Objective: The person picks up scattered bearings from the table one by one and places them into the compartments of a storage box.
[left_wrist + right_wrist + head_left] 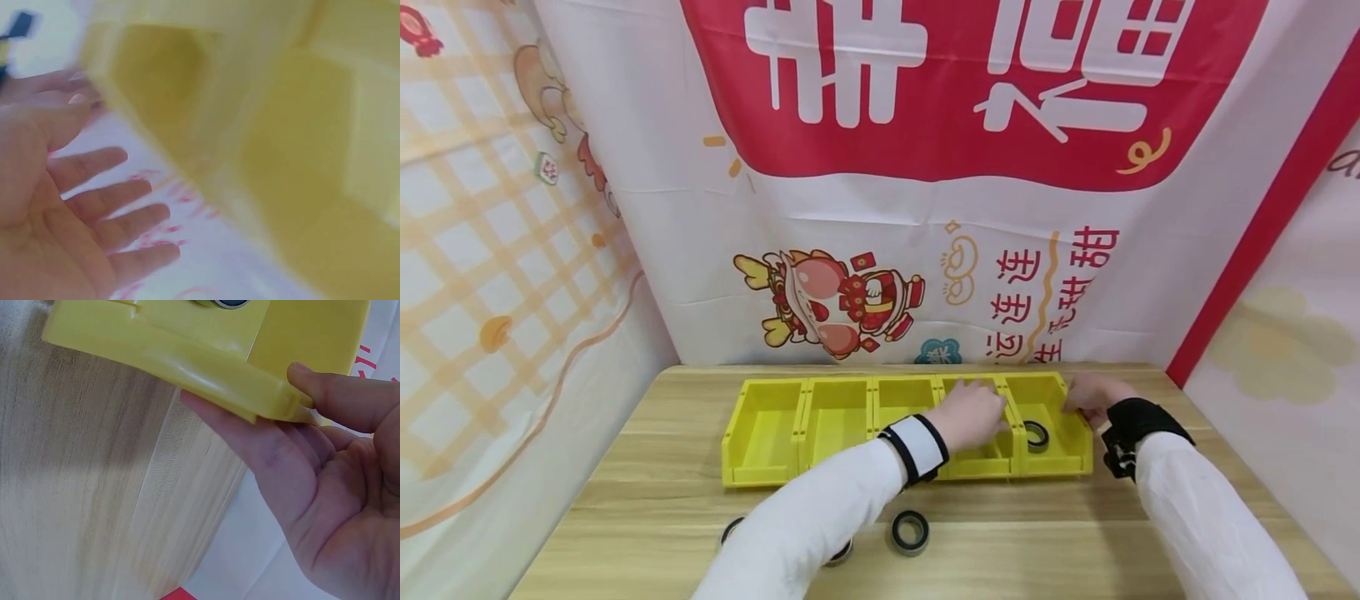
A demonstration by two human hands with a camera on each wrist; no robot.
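Note:
A row of yellow plastic bins [765,429] stands joined side by side on the wooden table. Over the second bin from the right is my left hand [972,414]; in the left wrist view its fingers [112,197] are extended and spread, holding nothing. My right hand [1096,398] grips the outer side wall of the rightmost bin [1060,458]. In the right wrist view the thumb [337,394] lies inside that wall, with the other fingers outside and beneath. A black-and-silver ball bearing [1036,436] rests in this rightmost bin.
On the table [1000,550] in front of the bins lies a bearing [910,532]. Two more rings, one at the left [730,529] and one nearer the middle [841,553], are partly hidden by my left sleeve. A printed cloth [850,208] hangs behind the table.

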